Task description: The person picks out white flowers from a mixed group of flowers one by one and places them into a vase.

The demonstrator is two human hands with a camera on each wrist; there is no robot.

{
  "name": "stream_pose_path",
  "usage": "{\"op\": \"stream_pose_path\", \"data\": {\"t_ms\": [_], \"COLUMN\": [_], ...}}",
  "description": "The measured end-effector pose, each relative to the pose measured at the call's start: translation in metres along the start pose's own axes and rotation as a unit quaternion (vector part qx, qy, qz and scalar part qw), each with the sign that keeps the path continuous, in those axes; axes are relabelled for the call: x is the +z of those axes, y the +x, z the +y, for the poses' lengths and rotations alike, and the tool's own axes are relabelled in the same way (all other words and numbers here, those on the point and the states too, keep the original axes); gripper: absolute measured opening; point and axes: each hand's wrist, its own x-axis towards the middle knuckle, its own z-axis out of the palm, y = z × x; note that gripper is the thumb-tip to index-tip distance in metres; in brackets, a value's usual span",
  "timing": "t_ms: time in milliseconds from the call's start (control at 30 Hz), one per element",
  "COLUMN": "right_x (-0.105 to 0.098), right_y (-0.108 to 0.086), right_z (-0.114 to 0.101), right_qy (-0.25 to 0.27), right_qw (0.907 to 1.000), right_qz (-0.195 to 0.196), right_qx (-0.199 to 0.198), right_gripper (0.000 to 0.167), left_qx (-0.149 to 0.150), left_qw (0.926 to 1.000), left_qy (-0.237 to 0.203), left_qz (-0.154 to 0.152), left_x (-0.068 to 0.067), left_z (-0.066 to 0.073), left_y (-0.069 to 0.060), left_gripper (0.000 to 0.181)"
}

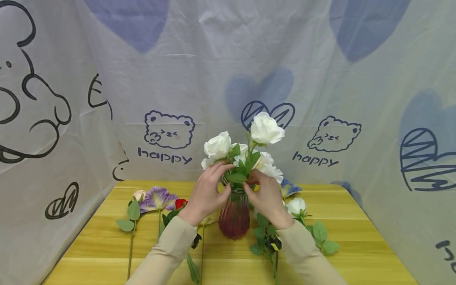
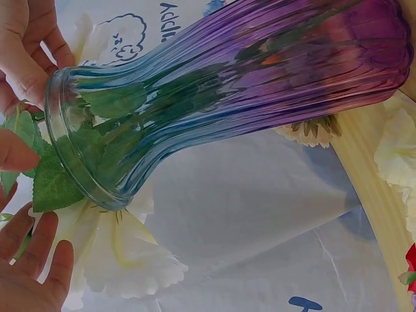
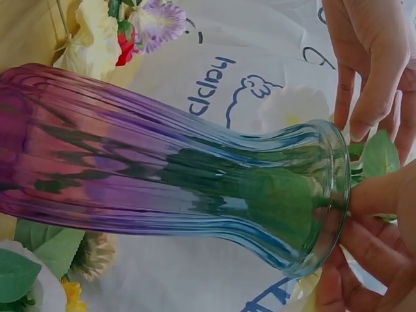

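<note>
A ribbed glass vase, blue at its neck and pink-purple below, stands upright on the table. White roses and other white flowers rise from it, with green leaves around the mouth. At the left of the mouth is my left hand, its fingers spread beside the leaves. Opposite it, my right hand has its fingertips by the rim and the leaves. Both wrist views show stems and leaves inside the glass. I see no stem clearly pinched by either hand.
Loose flowers lie on the wooden table: a purple one, a red one and a pale bud at left, a white rose and a blue flower at right. A printed cloth hangs behind.
</note>
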Motion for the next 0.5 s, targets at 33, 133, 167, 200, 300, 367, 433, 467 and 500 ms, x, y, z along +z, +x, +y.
{"op": "stream_pose_path", "data": {"t_ms": [33, 133, 167, 200, 300, 367, 433, 467, 500], "right_x": [-0.0002, -0.0013, -0.0016, -0.0018, -0.0023, -0.0025, -0.0035, -0.0042, -0.0050], "right_y": [0.0005, 0.0019, 0.0024, 0.0030, 0.0039, 0.0042, 0.0045, 0.0049, 0.0055], "right_z": [-0.0004, -0.0018, -0.0021, -0.0023, -0.0027, -0.0023, -0.0022, -0.0022, -0.0020], "right_qy": [-0.005, -0.012, -0.013, -0.011, 0.004, 0.019, 0.031, 0.036, 0.041], "right_qw": [1.0000, 0.9998, 0.9998, 0.9997, 0.9994, 0.9994, 0.9994, 0.9992, 0.9990], "right_qz": [-0.002, -0.011, -0.014, -0.018, -0.029, -0.022, -0.004, 0.008, 0.020], "right_qx": [0.003, 0.007, 0.008, 0.009, 0.016, 0.018, 0.016, 0.011, 0.006], "right_gripper": [0.008, 0.010, 0.010, 0.009, 0.007, 0.005, 0.006, 0.006, 0.007], "left_qx": [0.000, -0.002, -0.004, -0.006, -0.013, -0.017, -0.016, -0.015, -0.015], "left_qw": [1.0000, 1.0000, 1.0000, 1.0000, 0.9999, 0.9998, 0.9998, 0.9999, 0.9999], "left_qy": [0.001, 0.001, 0.001, 0.002, 0.002, 0.003, 0.003, 0.003, 0.003], "left_qz": [0.000, -0.001, -0.003, -0.003, -0.004, -0.005, -0.005, -0.005, -0.005], "left_x": [0.0001, 0.0004, 0.0001, 0.0000, -0.0007, -0.0010, -0.0009, -0.0007, -0.0006], "left_z": [-0.0001, -0.0007, -0.0006, -0.0007, -0.0006, -0.0003, -0.0002, -0.0003, -0.0002], "left_y": [0.0000, 0.0001, 0.0003, 0.0003, 0.0002, 0.0001, 0.0001, 0.0001, 0.0001], "left_gripper": [0.051, 0.051, 0.052, 0.052, 0.052, 0.052, 0.051, 0.051, 0.051]}}
